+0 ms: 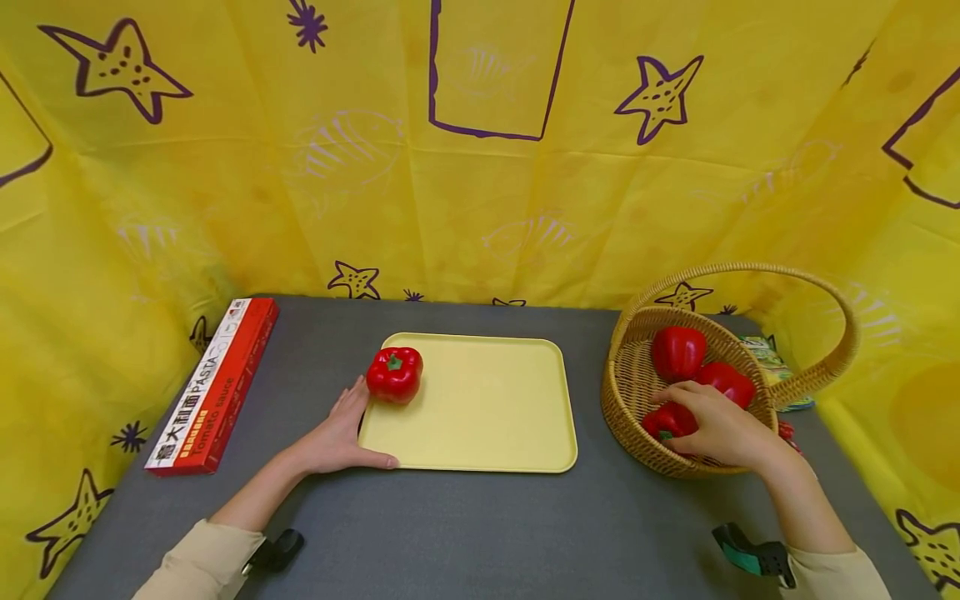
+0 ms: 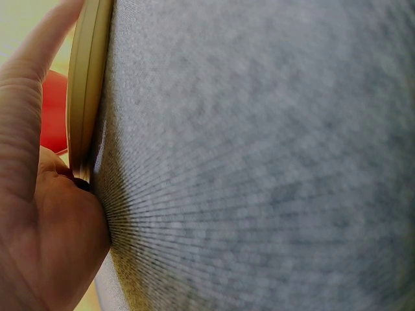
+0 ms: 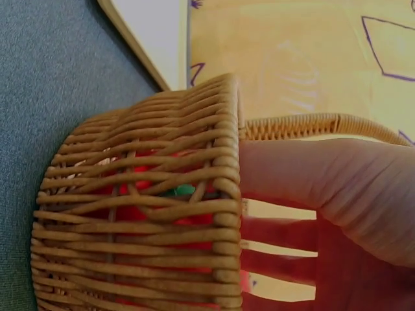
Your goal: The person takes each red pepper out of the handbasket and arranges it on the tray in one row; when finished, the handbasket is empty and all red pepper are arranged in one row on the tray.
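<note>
At the near left corner of a pale yellow tray (image 1: 480, 408), my left hand (image 1: 341, 437) rests with its thumb along the front edge and its fingers along the left side. A red bell pepper (image 1: 395, 375) with a green stem sits on the tray beside those fingertips. My right hand (image 1: 716, 421) reaches down into a wicker basket (image 1: 626, 417) and grips a red bell pepper (image 1: 667, 421) near its front wall. Through the weave in the right wrist view, the green stem (image 3: 181, 190) shows. Two more red peppers, one at the back (image 1: 678, 352) and one beside the hand (image 1: 726, 382), lie inside.
A red and white pasta box (image 1: 213, 387) lies on the grey table (image 1: 480, 533) at the left. The basket's tall handle (image 1: 750, 268) arches over its far side. Behind the basket to the right is a colourful packet (image 1: 772, 362). Yellow printed cloth (image 1: 480, 217) hangs around the table.
</note>
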`<state>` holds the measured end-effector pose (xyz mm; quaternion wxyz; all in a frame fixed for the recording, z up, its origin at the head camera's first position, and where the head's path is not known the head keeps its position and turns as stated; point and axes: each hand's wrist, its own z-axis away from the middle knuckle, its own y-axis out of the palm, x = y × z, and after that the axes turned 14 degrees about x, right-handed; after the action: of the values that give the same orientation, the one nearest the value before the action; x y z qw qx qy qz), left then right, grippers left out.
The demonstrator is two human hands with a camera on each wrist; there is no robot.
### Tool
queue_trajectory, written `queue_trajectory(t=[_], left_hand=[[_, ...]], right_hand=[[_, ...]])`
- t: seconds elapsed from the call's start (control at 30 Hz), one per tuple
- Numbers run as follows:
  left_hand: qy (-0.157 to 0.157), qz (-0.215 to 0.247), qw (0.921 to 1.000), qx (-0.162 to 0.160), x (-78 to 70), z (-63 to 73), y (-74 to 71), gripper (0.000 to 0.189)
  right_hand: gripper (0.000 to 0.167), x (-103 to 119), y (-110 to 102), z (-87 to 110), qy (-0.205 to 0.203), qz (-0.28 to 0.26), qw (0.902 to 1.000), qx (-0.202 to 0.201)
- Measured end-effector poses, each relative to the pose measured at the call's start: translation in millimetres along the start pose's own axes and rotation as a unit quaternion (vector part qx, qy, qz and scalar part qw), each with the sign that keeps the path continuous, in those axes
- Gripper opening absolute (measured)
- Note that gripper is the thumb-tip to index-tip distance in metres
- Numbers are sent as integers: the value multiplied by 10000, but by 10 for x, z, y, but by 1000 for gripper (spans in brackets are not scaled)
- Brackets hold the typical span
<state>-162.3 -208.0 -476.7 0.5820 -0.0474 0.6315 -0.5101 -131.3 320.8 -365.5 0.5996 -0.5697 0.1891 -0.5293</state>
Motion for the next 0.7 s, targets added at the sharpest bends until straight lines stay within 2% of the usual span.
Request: queue_trajectory(t=[0.27, 0.7], left_hand=[[-24, 10, 10000, 5, 0, 0, 3, 130], [-69, 6, 10000, 2, -20, 4, -3, 129]], right_hand=[[54, -84, 41, 12, -117, 112, 9999, 22], [51, -88, 40, -52, 367, 160, 9987, -314]])
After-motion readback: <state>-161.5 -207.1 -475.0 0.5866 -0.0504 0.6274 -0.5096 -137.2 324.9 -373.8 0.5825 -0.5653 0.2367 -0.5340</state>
